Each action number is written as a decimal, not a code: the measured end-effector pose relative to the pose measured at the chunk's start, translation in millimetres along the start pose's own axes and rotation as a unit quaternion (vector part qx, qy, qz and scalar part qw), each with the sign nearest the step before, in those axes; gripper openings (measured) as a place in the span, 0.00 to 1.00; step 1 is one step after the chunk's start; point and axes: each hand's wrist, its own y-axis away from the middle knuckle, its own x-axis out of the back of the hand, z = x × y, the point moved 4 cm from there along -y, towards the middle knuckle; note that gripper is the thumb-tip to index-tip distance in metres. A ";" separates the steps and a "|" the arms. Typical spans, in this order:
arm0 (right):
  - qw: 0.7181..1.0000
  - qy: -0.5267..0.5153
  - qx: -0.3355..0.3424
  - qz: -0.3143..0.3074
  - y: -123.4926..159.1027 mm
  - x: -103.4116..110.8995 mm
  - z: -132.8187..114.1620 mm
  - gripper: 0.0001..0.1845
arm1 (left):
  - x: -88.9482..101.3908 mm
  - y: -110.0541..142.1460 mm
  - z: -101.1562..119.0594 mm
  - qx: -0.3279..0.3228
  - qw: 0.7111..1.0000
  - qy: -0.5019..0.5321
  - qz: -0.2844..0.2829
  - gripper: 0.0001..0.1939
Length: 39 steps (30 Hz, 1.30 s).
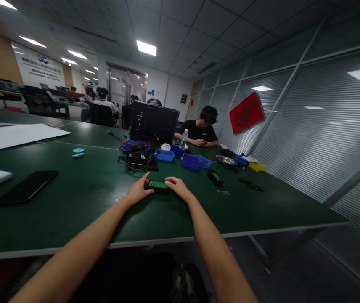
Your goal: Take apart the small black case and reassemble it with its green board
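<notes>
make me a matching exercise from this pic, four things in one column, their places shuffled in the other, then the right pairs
Things
1. nearer rectangular black box with a green circuit board
2. clear plastic bottle with a green label
3. flat black rectangular slab
4. red rectangular sheet with black writing

Places
A. upright near the blue plastic trays
B. up at the glass partition with blinds
C. between the left hand and right hand
D. on the left of the green table

Pairs: 1-C, 2-A, 3-D, 4-B
</notes>
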 end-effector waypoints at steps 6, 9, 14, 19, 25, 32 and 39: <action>0.993 0.113 0.006 -0.023 -2.5 -6.8 7.1 0.25 | -1.9 -1.6 -3.8 -0.003 1.000 -0.006 0.009 0.42; 0.988 0.144 -0.033 0.035 -6.9 7.1 21.0 0.24 | -3.3 -2.8 -8.0 -0.002 1.000 -0.001 0.012 0.41; 0.944 0.209 -0.169 0.192 -5.7 51.8 56.1 0.27 | -4.0 -2.9 -10.8 -0.001 1.000 0.001 0.011 0.40; 0.914 0.209 -0.217 0.272 -1.0 75.6 73.5 0.29 | -3.7 -2.2 -9.0 -0.007 1.000 0.006 0.007 0.39; 0.908 0.209 -0.247 0.267 -1.7 72.5 76.0 0.20 | -4.2 -3.3 -10.4 -0.005 1.000 -0.003 0.009 0.39; 0.922 0.258 -0.136 0.253 -4.8 53.0 55.5 0.16 | -5.2 -4.2 -12.1 -0.017 1.000 -0.010 0.013 0.38; 0.931 0.297 -0.135 0.161 -5.1 35.5 45.2 0.30 | -5.7 -4.5 -10.9 -0.011 1.000 -0.010 0.006 0.38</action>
